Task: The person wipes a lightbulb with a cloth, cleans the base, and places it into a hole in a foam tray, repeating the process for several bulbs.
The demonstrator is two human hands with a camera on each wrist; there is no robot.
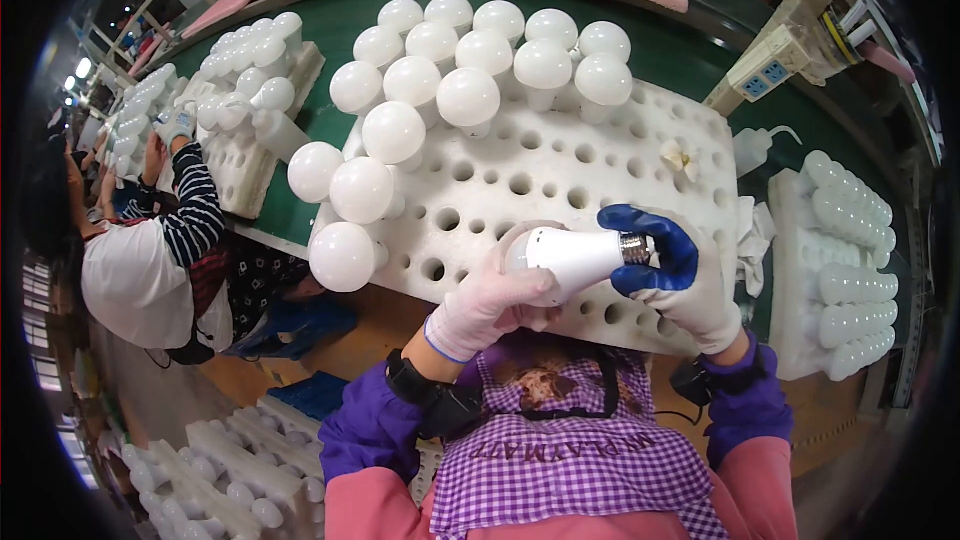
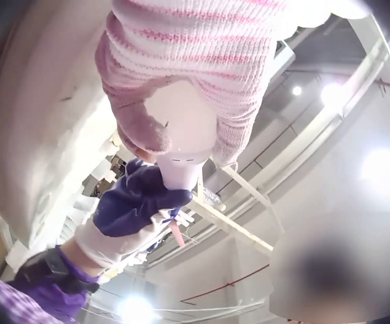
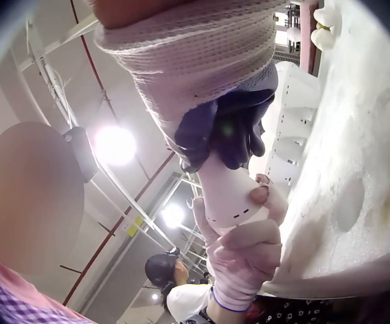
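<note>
A white LED light bulb (image 1: 572, 262) is held between both hands above the near edge of a white foam board (image 1: 630, 185). My left hand (image 1: 488, 304), in a white-and-pink knitted glove, grips the rounded dome end, as the left wrist view shows. Around the metal screw base at the other end curl the fingers of my right hand (image 1: 690, 280), in a white glove with blue-coated fingers. In the right wrist view, the blue fingers (image 3: 239, 128) wrap the narrow end of the bulb, hiding the screw base. The bulb lies nearly sideways.
Several white bulbs (image 1: 468, 98) stand in the board's holes along its far and left sides. A small yellowish-white item (image 1: 680, 158) lies on the board. To the right are a squeeze bottle (image 1: 755, 150), a crumpled cloth (image 1: 753, 245) and another bulb-filled foam block (image 1: 795, 280). Another person (image 1: 150, 270) works at left.
</note>
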